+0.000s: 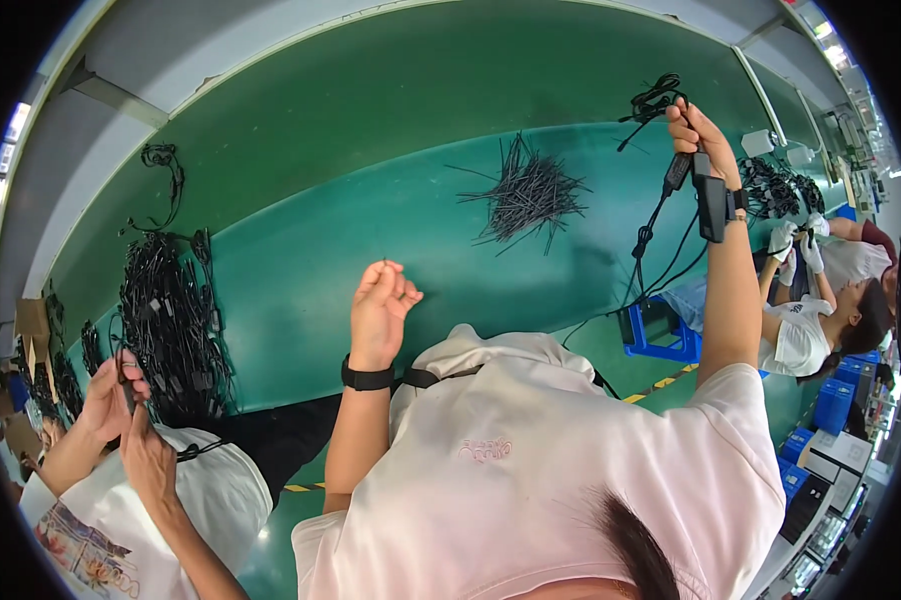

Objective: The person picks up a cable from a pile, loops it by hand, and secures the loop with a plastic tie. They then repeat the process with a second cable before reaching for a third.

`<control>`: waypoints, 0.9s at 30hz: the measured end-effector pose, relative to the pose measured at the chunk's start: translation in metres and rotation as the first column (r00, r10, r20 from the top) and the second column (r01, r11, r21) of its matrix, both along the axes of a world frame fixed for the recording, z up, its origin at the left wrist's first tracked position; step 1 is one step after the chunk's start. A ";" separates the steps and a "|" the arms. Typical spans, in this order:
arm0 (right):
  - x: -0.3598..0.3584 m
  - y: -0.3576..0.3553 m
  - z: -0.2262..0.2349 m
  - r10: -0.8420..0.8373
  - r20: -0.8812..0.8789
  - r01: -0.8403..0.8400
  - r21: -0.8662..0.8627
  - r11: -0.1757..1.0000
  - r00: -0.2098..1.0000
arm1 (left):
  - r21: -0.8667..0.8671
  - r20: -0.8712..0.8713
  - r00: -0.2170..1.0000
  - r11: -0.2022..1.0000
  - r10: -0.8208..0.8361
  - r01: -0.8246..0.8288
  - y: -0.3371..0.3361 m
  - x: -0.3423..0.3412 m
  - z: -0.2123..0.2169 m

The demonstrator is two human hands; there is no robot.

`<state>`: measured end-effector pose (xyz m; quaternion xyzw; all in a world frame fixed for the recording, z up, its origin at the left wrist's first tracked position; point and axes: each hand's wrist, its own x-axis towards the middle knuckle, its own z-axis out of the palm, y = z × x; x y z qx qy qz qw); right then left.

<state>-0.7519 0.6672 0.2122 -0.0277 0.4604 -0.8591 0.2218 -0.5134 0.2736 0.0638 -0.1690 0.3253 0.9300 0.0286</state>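
My right hand [699, 135] is raised at the far right side of the green table, its fingers closed round a black cable [656, 97]. Part of that cable is looped in a coil above the fingers. Below them hang a black adapter box [678, 172] and loose lengths of cord reaching past the table's edge. A larger flat black piece [711, 205] lies along my wrist. Near the table's front edge, my left hand [379, 305] is pinched, with a thin dark tip showing at the fingertips. Between the hands lies a heap of thin black ties [531, 195].
To the left, a large pile of black cables [171, 330] sits before a co-worker whose hands [126, 410] hold a dark cord. More cables [771, 188] lie at the right, near gloved co-workers. A blue stool [661, 335] stands beside my right side.
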 end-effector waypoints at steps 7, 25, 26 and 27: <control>0.095 -0.090 0.082 0.122 -0.026 -0.122 0.008 0.993 0.992 | -0.063 -0.095 0.962 0.966 -0.255 0.250 0.030 -0.011 0.035; 0.087 -0.300 0.069 0.310 -0.747 0.006 0.388 0.922 0.589 | -0.051 -0.106 0.956 0.962 -0.273 0.269 0.000 0.072 0.099; 0.082 -0.305 0.057 0.366 -0.702 -0.051 0.427 0.903 0.611 | -0.032 -0.110 0.965 0.971 -0.237 0.235 -0.007 0.084 0.097; 0.073 -0.314 0.041 0.374 -0.738 -0.037 0.429 0.903 0.561 | -0.034 -0.115 0.966 0.973 -0.232 0.229 -0.013 0.092 0.101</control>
